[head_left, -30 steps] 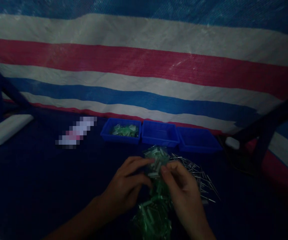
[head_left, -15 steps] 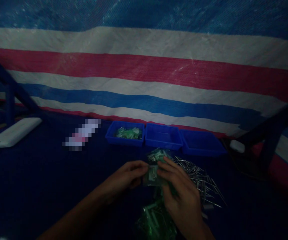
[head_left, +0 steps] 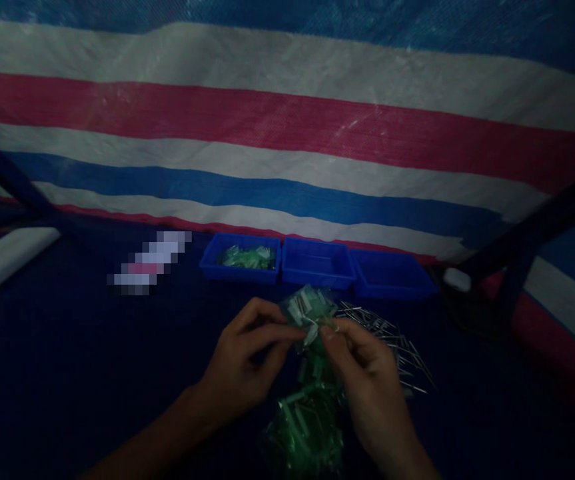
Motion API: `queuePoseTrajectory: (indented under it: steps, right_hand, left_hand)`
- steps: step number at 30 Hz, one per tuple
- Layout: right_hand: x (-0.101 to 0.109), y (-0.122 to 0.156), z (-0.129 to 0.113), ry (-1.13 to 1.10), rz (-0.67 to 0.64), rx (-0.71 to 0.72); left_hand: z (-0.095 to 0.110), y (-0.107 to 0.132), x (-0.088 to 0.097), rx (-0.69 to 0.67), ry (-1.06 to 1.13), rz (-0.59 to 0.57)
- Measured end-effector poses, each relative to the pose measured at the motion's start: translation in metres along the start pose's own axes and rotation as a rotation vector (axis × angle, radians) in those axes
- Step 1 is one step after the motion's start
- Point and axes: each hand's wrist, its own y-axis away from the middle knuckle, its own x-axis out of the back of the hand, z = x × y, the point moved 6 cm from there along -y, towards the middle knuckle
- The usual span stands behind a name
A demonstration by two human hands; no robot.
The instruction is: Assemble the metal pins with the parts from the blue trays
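Note:
My left hand (head_left: pixel 245 365) and my right hand (head_left: pixel 367 380) meet over a dark blue table, fingers pinched together on a small pale green plastic piece (head_left: pixel 312 330). Under and behind them lies a heap of small green plastic pieces (head_left: pixel 307 427) that reaches to the table's near edge. A pile of thin metal pins (head_left: pixel 392 340) is spread just right of my right hand. The light is dim, so what exactly sits between the fingertips is hard to make out.
Three blue bins stand in a row at the back: the left bin (head_left: pixel 240 259) holds green pieces, the middle bin (head_left: pixel 317 263) and right bin (head_left: pixel 392 275) look bare. A white flat object (head_left: pixel 7 259) lies far left. A striped tarp (head_left: pixel 287 133) hangs behind.
Both hands have lifted slightly off the green heap, and the fingertips have come together in a pinch on one small piece. The view has shifted a little.

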Motion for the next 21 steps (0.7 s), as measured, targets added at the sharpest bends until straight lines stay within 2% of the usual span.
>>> queuePoseTrajectory:
  steps: [4, 6, 8, 10, 13, 16, 18, 19, 21]
  right_hand:
    - [0.002, 0.004, -0.011, 0.223, 0.094, 0.196]
    - [-0.001, 0.006, -0.017, 0.316, 0.098, 0.331]
    - [-0.007, 0.008, -0.021, 0.37, 0.058, 0.454]
    - [-0.012, 0.009, -0.022, 0.413, 0.011, 0.522]
    - [-0.015, 0.008, -0.018, 0.496, 0.002, 0.497]
    - [-0.015, 0.007, -0.015, 0.539, 0.009, 0.457]
    - [-0.017, 0.008, -0.016, 0.544, -0.005, 0.459]
    - [-0.018, 0.009, -0.017, 0.545, -0.013, 0.462]
    - [-0.019, 0.01, -0.018, 0.548, -0.023, 0.465]
  left_hand:
    - [-0.029, 0.002, -0.006, 0.511, 0.273, -0.084]
    - [-0.042, 0.009, -0.011, 0.729, 0.43, -0.078]
    - [-0.052, 0.017, -0.013, 0.882, 0.529, -0.017]
    - [-0.056, 0.023, -0.014, 0.976, 0.563, 0.043]
    - [-0.058, 0.021, -0.011, 1.011, 0.569, 0.092]
    - [-0.06, 0.001, 0.004, 0.894, 0.547, 0.142]
    - [-0.065, -0.014, 0.021, 0.806, 0.541, 0.272]
    - [-0.068, -0.019, 0.027, 0.794, 0.558, 0.311]
    - [-0.075, -0.024, 0.031, 0.819, 0.576, 0.31]
